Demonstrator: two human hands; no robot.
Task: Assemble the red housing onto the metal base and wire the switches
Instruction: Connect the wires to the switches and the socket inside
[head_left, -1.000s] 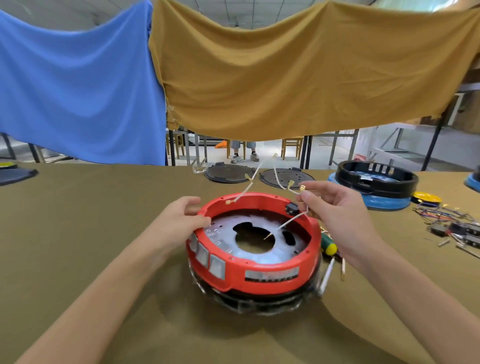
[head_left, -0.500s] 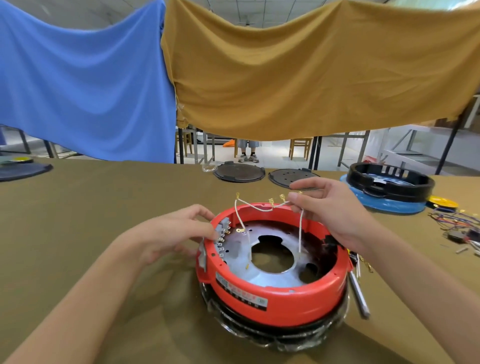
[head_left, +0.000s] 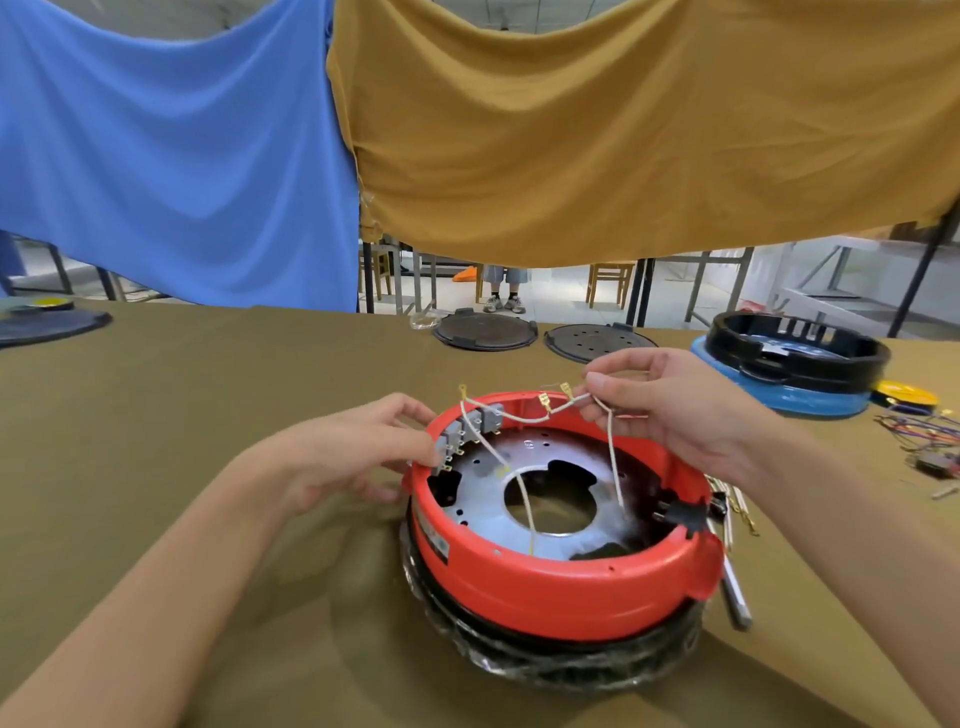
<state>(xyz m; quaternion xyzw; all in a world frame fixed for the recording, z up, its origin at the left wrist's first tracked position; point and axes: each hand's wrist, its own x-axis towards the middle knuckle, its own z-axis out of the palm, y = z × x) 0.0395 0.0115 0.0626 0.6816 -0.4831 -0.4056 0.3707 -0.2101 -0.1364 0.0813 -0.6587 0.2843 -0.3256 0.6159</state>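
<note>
From the head view, the left hand (head_left: 358, 457) curls over the rim of the red housing (head_left: 561, 587), fingers gripping beside the grey switches (head_left: 467, 434). The right hand (head_left: 670, 410) pinches white wires (head_left: 519, 415) above the far rim. The housing sits on the metal base (head_left: 483, 483), mid-table (head_left: 156, 415). Its side label (head_left: 434, 535) is unreadable.

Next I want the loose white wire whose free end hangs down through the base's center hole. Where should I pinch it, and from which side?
Pinch the white wire just behind its hanging tip, coming straight down from above, probably: the red housing walls off side approaches. The right hand pinches its upper stretch; the left hand holds the rim by the switches.
</note>
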